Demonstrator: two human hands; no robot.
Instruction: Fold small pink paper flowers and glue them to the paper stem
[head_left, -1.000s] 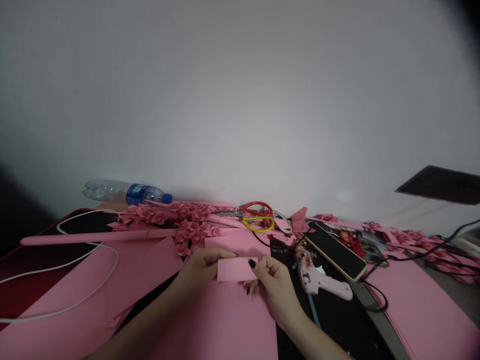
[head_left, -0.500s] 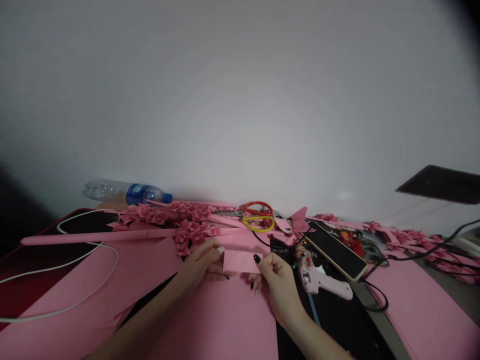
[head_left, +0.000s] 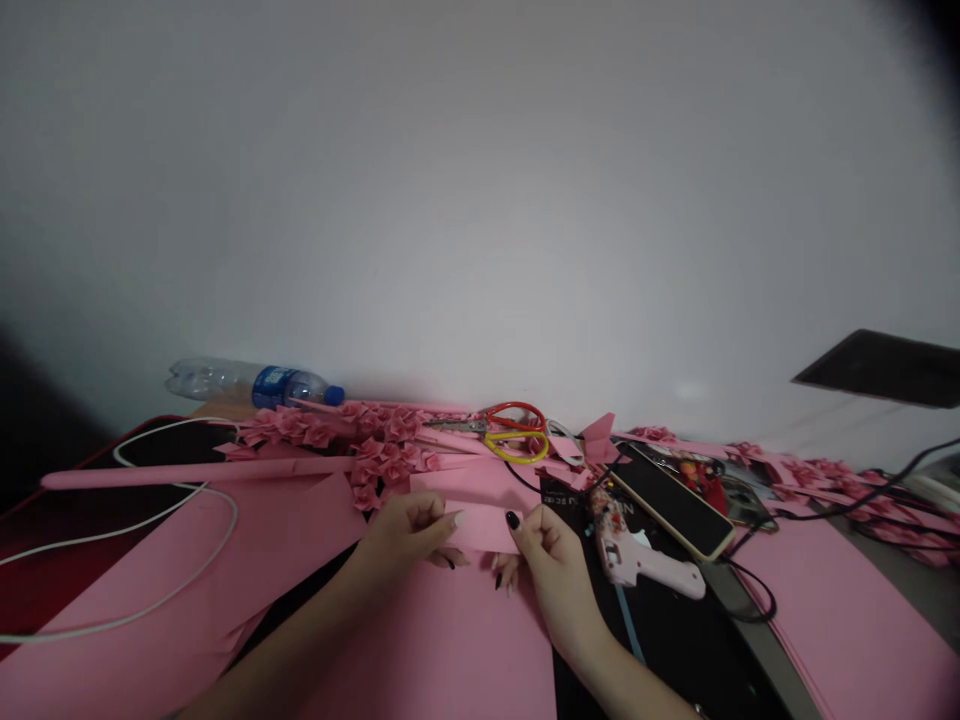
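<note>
A small rectangle of pink paper (head_left: 484, 528) is stretched between my two hands, above a large pink sheet (head_left: 457, 640). My left hand (head_left: 412, 530) pinches its left end, thumb on top and fingers beneath. At the right end, my right hand (head_left: 551, 560) grips it the same way, a black-nailed thumb pressing on top. Just beyond lie scissors (head_left: 517, 435) with one red and one yellow handle, resting among pink folded paper flowers (head_left: 386, 455). To the right of my right hand is a pale pink glue gun (head_left: 660, 570).
A plastic bottle (head_left: 225, 382) lies against the wall at the back left. A long pink paper tube (head_left: 187, 475) and a white cable (head_left: 234, 520) are on the left. A phone (head_left: 679, 505), a black cable (head_left: 832, 512) and stacked pink sheets (head_left: 847, 610) occupy the right.
My left thumb has shifted right and a little down onto the face of the paper, and the left fingers are more curled. The right hand has barely moved.
</note>
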